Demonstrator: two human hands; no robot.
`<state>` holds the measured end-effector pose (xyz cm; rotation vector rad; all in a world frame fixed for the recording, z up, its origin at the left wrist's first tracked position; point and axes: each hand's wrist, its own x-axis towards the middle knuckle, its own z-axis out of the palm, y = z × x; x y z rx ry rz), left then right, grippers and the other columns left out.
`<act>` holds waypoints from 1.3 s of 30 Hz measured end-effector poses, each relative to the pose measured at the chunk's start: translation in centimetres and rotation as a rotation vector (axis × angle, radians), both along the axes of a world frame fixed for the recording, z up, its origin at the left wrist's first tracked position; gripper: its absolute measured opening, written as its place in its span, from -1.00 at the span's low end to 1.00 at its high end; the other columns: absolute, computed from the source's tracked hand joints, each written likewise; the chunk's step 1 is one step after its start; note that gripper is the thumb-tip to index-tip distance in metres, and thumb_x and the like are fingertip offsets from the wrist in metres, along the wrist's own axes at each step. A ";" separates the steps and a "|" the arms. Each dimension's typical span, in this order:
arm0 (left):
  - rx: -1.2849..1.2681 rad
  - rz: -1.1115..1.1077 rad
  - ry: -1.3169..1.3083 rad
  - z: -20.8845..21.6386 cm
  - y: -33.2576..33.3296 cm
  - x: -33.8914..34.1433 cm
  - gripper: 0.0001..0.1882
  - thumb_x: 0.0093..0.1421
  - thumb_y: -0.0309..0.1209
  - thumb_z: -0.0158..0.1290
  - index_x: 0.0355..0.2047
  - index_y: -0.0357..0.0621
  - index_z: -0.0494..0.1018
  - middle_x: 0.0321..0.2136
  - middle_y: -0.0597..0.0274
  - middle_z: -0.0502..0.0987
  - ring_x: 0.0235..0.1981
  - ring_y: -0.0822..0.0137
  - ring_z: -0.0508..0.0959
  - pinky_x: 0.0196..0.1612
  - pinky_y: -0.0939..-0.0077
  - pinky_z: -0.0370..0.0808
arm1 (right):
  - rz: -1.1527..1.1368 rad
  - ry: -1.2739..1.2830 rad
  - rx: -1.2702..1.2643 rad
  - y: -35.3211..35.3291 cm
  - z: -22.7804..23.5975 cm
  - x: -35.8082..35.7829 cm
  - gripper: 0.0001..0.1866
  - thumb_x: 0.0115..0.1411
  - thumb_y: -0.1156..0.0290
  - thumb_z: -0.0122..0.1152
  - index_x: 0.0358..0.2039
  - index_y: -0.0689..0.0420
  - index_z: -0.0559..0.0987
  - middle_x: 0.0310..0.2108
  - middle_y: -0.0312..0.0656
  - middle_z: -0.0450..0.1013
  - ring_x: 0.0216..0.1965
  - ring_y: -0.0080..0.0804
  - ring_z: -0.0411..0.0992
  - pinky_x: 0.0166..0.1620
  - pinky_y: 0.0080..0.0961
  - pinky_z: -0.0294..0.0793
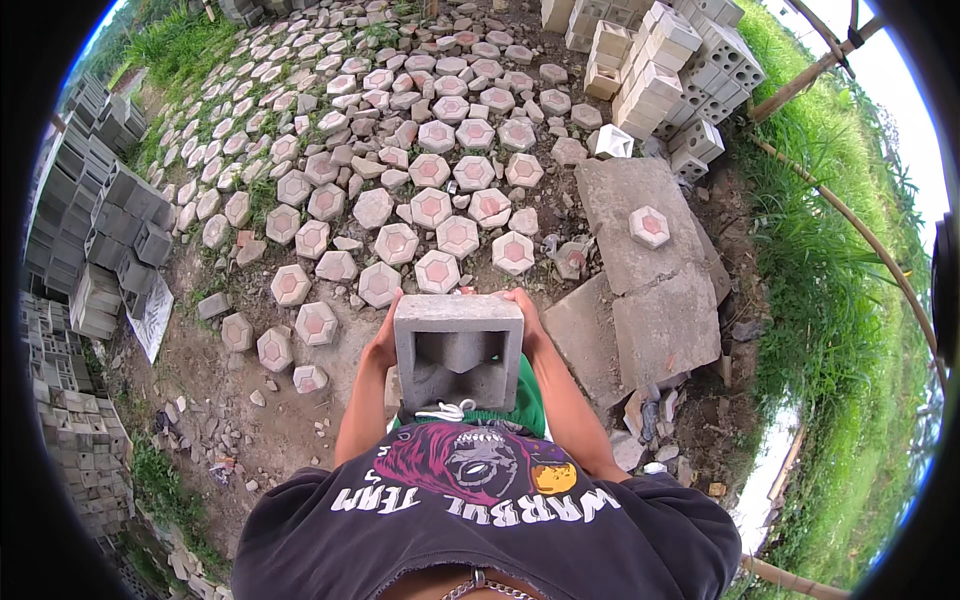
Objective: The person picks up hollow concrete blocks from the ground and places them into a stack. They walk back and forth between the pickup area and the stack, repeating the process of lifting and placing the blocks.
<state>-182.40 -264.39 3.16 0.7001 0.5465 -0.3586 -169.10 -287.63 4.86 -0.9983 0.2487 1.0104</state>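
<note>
A square grey concrete vent block (458, 313) is held in front of my waist, its recessed opening turned up toward me. On its left side is my left hand (384, 338), fingers wrapped round the far edge. My right hand (528, 318) grips the opposite side in the same way. Parts of the fingers are hidden behind the block. Beyond it, hexagonal pavers (437, 269) with reddish centres lie on the ground.
Grey blocks (125, 205) are stacked along the left, and pale hollow blocks (655, 85) stand in a pile at the far right. Cracked concrete slabs (665, 335) lie to my right with one paver (649, 227) on them. A bamboo pole (850, 205) runs beside tall grass.
</note>
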 end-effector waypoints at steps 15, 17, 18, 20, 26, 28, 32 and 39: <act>0.025 0.280 -0.154 1.8 5.8 23.0 -0.22 0.14 0.26 -0.18 -0.10 -0.29 0.46 -0.15 0.04 0.53 -0.17 0.19 0.52 -0.01 0.34 0.40 | 0.010 -0.080 -0.019 7.4 0.8 23.0 -0.56 0.20 0.12 -0.15 -0.22 0.25 0.49 -0.27 -0.11 0.48 -0.28 -0.39 0.44 -0.16 -0.49 0.39; 0.085 0.240 -0.156 1.2 7.2 25.8 -0.22 0.15 0.25 -0.19 -0.07 -0.30 0.44 -0.13 0.02 0.52 -0.14 0.19 0.51 0.01 0.34 0.38 | 0.044 -0.087 0.008 8.5 1.2 26.1 -0.47 0.20 0.03 -0.12 -0.09 0.27 0.46 -0.17 -0.09 0.48 -0.18 -0.32 0.44 -0.05 -0.44 0.37; 0.114 0.221 -0.158 1.3 7.7 27.2 -0.22 0.15 0.24 -0.19 -0.06 -0.30 0.43 -0.11 0.02 0.52 -0.12 0.19 0.51 0.02 0.34 0.38 | 0.062 -0.092 0.019 9.2 1.7 27.6 -0.42 0.21 -0.01 -0.11 -0.03 0.27 0.44 -0.12 -0.07 0.47 -0.13 -0.29 0.44 0.01 -0.41 0.36; 0.109 0.246 -0.133 0.9 8.7 29.6 -0.22 0.13 0.22 -0.18 -0.02 -0.30 0.42 -0.11 0.02 0.52 -0.11 0.19 0.51 0.03 0.36 0.37 | 0.044 -0.123 0.069 10.2 2.0 30.2 -0.25 0.23 -0.19 -0.16 0.12 0.25 0.33 0.04 -0.07 0.37 0.03 -0.28 0.35 0.12 -0.39 0.27; 0.099 0.262 -0.067 -1.3 12.4 36.0 -0.19 0.10 0.24 -0.18 0.05 -0.26 0.38 -0.03 0.03 0.48 -0.04 0.18 0.48 0.06 0.37 0.35 | 0.090 -0.034 0.105 13.3 0.7 37.2 -0.19 0.20 -0.29 -0.16 0.08 0.26 0.38 0.03 -0.06 0.39 0.01 -0.26 0.38 0.11 -0.37 0.30; 0.124 0.268 -0.048 0.1 12.9 38.3 -0.18 0.10 0.25 -0.18 0.06 -0.25 0.37 -0.01 0.03 0.47 -0.02 0.19 0.47 0.07 0.37 0.34 | 0.046 -0.010 0.068 14.6 0.4 39.3 -0.20 0.19 -0.29 -0.16 0.01 0.27 0.45 -0.04 -0.06 0.45 -0.05 -0.23 0.43 0.07 -0.36 0.35; 0.205 0.245 0.071 3.0 14.5 44.2 -0.24 0.05 0.24 -0.11 -0.02 -0.20 0.41 -0.11 0.05 0.50 -0.15 0.19 0.50 -0.03 0.38 0.38 | 0.019 -0.020 0.032 16.0 -2.1 44.6 -0.21 0.18 -0.28 -0.16 -0.03 0.27 0.48 -0.06 -0.05 0.47 -0.06 -0.19 0.44 0.07 -0.34 0.36; 0.183 0.267 0.041 -0.8 23.3 54.6 -0.34 0.14 0.17 -0.14 -0.10 -0.20 0.46 -0.23 0.17 0.55 -0.28 0.30 0.52 -0.16 0.46 0.42 | -0.013 0.063 0.018 24.3 -1.2 54.0 -0.33 0.21 -0.16 -0.15 -0.08 0.25 0.49 -0.13 -0.06 0.49 -0.14 -0.21 0.45 -0.02 -0.32 0.40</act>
